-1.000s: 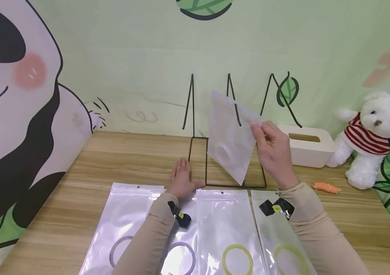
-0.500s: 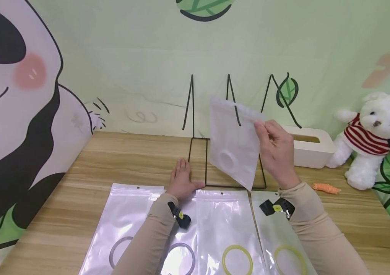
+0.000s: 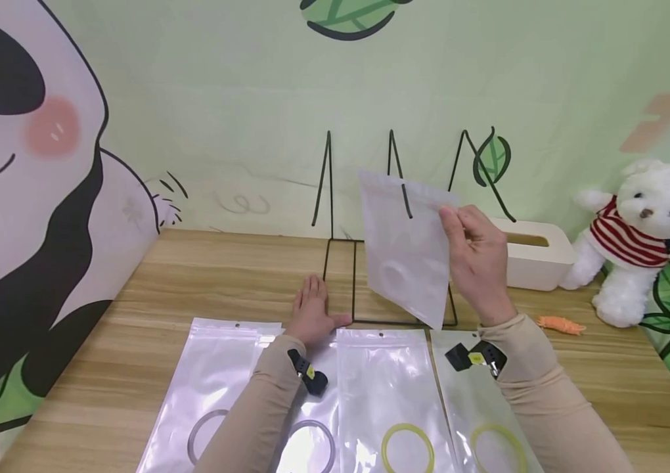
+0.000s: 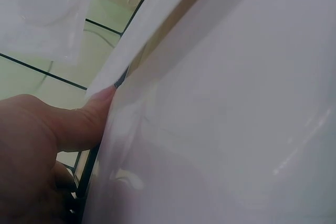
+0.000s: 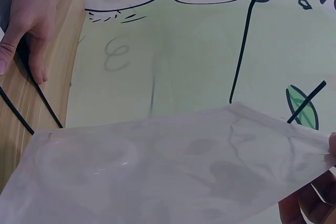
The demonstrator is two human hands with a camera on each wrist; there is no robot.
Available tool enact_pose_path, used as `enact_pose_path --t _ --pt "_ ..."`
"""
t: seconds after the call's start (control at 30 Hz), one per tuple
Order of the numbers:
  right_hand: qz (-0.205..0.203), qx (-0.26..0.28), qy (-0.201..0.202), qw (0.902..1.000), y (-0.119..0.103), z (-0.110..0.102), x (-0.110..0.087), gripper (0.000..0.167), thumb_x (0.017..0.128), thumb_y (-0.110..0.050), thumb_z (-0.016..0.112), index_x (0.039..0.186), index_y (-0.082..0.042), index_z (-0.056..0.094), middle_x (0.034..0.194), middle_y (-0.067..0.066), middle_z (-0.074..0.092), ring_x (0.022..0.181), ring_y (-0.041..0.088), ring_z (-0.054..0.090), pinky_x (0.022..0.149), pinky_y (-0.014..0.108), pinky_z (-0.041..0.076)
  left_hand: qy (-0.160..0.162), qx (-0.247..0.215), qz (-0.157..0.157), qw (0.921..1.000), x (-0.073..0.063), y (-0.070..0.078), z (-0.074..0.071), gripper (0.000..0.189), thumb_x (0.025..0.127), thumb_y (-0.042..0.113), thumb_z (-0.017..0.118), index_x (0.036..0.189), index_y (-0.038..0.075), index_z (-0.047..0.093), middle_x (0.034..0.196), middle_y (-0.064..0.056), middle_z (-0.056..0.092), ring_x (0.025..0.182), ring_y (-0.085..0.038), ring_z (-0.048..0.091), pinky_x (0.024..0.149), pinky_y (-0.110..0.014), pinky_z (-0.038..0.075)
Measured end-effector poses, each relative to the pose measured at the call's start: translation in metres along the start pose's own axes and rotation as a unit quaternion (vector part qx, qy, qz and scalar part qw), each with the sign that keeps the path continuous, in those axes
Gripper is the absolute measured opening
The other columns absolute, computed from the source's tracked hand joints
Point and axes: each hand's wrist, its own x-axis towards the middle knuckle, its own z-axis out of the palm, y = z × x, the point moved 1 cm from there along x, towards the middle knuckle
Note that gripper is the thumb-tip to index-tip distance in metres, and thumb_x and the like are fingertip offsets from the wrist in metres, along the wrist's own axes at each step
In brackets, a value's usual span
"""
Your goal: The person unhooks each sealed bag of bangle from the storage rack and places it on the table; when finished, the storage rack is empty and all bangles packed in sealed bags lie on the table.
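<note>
My right hand pinches the upper right edge of a whitish zip bag between thumb and fingers. A faint round ring shows low inside this bag. The middle prong of a black wire rack crosses in front of the bag's top; whether it passes through a hole I cannot tell. My left hand rests with fingers extended at the rack's left front base. In the left wrist view the thumb touches the base wire, beside a glossy bag.
Several flat zip bags lie along the front, some with a grey ring, others with a yellow ring. A white tissue box, an orange cord bundle and a white teddy bear stand or lie at right. A printed wall backs the table.
The held bag has turned more upright, its lower corner swinging right and down. My right hand has shifted slightly right with it. The left hand keeps its place at the rack base.
</note>
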Motion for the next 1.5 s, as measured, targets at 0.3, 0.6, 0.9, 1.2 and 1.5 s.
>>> enact_pose_path --t 0.3,0.6,0.9,1.2,1.5 --pt "-0.007 -0.004 0.009 0.9999 0.004 -0.001 -0.001 0.027 0.097 -0.002 0.056 0.073 0.011 0.06 0.071 0.016 0.055 0.064 0.007 0.044 0.057 0.017 0.035 0.002 0.0 0.0 1.0 -0.001 -0.001 0.002 0.104 0.086 0.046 0.07 0.151 -0.008 0.009 0.159 -0.022 -0.003 0.147 -0.031 -0.008 0.117 -0.045 -0.004" --pt "-0.015 0.001 0.017 0.9998 0.031 0.0 -0.005 0.025 0.096 -0.007 0.06 0.075 0.005 0.065 0.073 0.01 0.058 0.064 0.009 0.048 0.056 0.018 0.038 0.002 -0.006 0.002 1.0 -0.004 0.0 0.002 0.103 0.086 0.044 0.07 0.151 -0.008 0.009 0.159 -0.023 -0.003 0.147 -0.032 -0.007 0.117 -0.046 -0.004" --pt "-0.026 0.016 0.023 0.9993 0.027 -0.001 -0.005 0.027 0.097 -0.01 0.06 0.075 0.005 0.065 0.071 0.008 0.056 0.063 0.012 0.048 0.054 0.02 0.038 0.001 -0.002 0.002 1.0 -0.002 0.0 0.001 0.103 0.086 0.045 0.069 0.151 -0.008 0.009 0.159 -0.022 -0.003 0.147 -0.032 -0.008 0.117 -0.045 -0.004" --pt "-0.022 0.008 0.03 0.9993 0.028 -0.001 -0.007 0.024 0.095 -0.006 0.06 0.075 0.005 0.065 0.069 0.008 0.054 0.064 0.011 0.044 0.055 0.02 0.034 -0.001 0.0 0.003 1.0 -0.001 -0.001 0.001 0.105 0.086 0.047 0.069 0.151 -0.008 0.008 0.159 -0.023 -0.004 0.146 -0.032 -0.008 0.117 -0.046 -0.004" --pt "-0.023 0.017 0.034 0.999 0.011 -0.004 -0.008 0.024 0.095 -0.001 0.059 0.075 0.01 0.064 0.067 0.01 0.05 0.063 0.009 0.042 0.055 0.02 0.032 -0.004 0.003 0.003 1.0 0.0 -0.002 0.001 0.106 0.086 0.049 0.069 0.151 -0.007 0.007 0.159 -0.022 -0.006 0.146 -0.031 -0.01 0.117 -0.046 -0.005"
